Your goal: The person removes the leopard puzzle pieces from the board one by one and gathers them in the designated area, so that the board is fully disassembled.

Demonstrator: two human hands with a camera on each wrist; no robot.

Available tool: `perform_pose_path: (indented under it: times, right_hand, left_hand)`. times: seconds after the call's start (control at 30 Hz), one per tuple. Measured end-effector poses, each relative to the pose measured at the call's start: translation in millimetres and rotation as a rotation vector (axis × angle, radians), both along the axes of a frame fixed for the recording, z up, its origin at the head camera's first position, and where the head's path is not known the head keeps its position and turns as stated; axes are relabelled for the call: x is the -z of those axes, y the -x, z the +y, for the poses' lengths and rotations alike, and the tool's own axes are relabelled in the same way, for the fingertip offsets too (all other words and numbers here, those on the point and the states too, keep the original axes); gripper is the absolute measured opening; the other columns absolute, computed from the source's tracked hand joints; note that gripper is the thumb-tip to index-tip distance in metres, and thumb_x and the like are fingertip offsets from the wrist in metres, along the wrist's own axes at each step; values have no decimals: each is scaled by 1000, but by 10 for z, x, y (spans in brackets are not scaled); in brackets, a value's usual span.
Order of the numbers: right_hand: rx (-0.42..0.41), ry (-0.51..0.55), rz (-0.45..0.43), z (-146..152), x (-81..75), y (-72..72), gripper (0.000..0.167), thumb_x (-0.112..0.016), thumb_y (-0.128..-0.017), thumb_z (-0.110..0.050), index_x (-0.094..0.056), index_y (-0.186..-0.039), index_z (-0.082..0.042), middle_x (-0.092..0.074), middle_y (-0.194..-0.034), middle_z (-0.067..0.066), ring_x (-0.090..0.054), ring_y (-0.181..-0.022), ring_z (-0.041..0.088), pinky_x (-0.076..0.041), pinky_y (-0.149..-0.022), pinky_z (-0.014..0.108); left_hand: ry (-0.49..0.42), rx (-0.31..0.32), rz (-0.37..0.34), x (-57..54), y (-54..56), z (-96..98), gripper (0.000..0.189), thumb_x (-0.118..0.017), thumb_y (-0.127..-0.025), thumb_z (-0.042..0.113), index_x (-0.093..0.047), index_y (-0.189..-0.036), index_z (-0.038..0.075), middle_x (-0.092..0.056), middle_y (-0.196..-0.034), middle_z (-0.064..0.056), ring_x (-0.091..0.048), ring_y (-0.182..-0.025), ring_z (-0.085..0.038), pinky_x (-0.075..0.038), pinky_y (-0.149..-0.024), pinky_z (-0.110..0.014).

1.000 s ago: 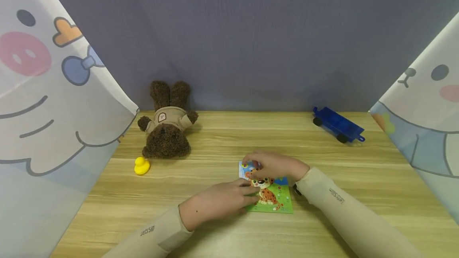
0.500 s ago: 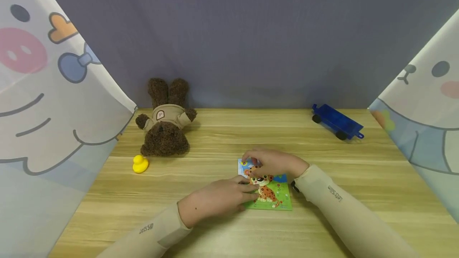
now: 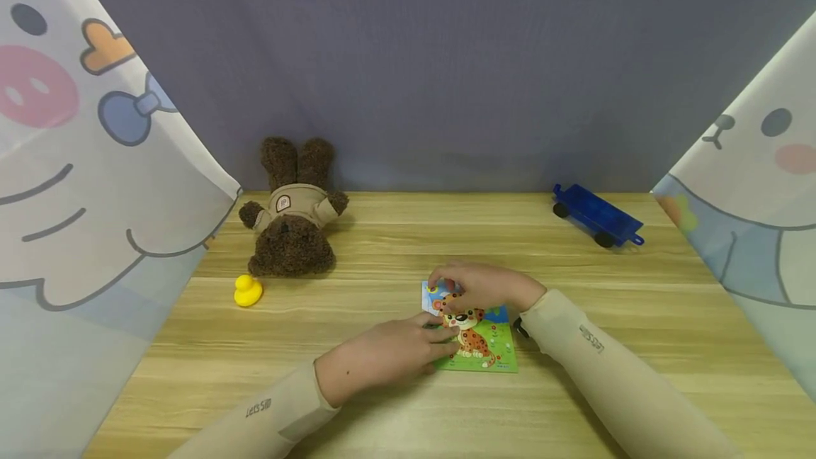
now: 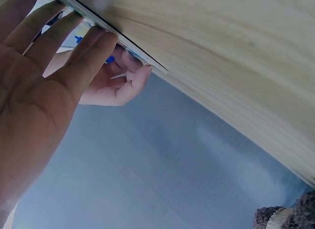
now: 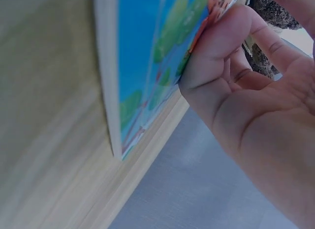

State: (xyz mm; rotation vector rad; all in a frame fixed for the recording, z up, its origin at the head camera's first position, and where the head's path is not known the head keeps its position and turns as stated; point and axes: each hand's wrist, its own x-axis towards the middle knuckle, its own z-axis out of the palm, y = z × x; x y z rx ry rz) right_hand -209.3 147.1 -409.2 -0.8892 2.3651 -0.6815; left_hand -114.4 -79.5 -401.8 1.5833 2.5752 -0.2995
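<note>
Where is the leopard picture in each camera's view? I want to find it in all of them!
Head: the leopard picture is right of and below the middle, partly covered by the left hand and right hand.
Left wrist: a thin edge at upper left, by the fingertips.
Right wrist: big, upper middle.
Shared landmark: the right hand, beside or over it in every view.

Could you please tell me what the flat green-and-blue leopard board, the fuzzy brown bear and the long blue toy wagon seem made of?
The leopard board: wood or thick card, smooth printed face; its pale edge leaves which open. The brown bear: likely matte plush, from its curly pile. The blue wagon: probably smooth plastic, from its even colour and slight sheen.
</note>
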Motion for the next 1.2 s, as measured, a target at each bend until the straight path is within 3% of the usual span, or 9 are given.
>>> perform_pose_path:
  times: [0.2, 0.43, 0.8, 1.2]
  right_hand:
    - [22, -5, -31, -7, -12, 8, 43, -76, -101, -26, -61, -142, -28, -57, -125, 2, -59, -103, 19, -56, -82, 35]
    - [32, -19, -34, -18, -10, 27, 42, -77, -100, -27, -62, -138, -32, -55, -136, 1, -59, -110, 19, -56, -86, 37]
    - [27, -32, -26, -61, -33, 41, 41, -78, -99, -24, -61, -136, -28, -55, -128, 2, -55, -109, 21, -53, -87, 37]
    - [63, 7, -72, -115, -56, 22, 35, -78, -99, -24, -60, -129, -23, -54, -126, 5, -54, -103, 22, -51, -82, 35]
  left_hand:
    - [25, -1, 20, 8, -30, -21, 50, -57, -112, 35, -50, -161, 32, -45, -170, 12, -47, -156, -17, -45, -127, -29]
    - [44, -67, -62, 5, -40, -30, 55, -58, -111, 34, -43, -164, 37, -37, -173, 16, -40, -160, -15, -52, -122, -50]
    - [4, -54, -60, 5, -19, -32, 53, -60, -110, 36, -48, -161, 35, -43, -171, 14, -45, -157, -17, -52, -122, -50]
    - [2, -66, -73, -9, -28, -9, 51, -62, -109, 35, -51, -159, 35, -44, -170, 15, -45, -157, -16, -52, -122, -48]
